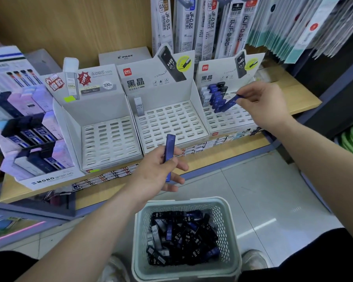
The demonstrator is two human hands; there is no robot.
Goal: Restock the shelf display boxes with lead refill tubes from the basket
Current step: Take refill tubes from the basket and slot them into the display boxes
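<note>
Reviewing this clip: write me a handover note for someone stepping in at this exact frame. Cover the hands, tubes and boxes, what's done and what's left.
Left hand: grips one blue tube upright, above the shelf edge.
Right hand: pinches a second blue tube, tilted, at the slots of the right display box.
Done: seated tubes fill the right box's back left corner; the middle display box holds one grey tube.
Left: the left display box shows no tubes, and most slots in all three are unfilled. The basket on the floor holds many tubes.
</note>
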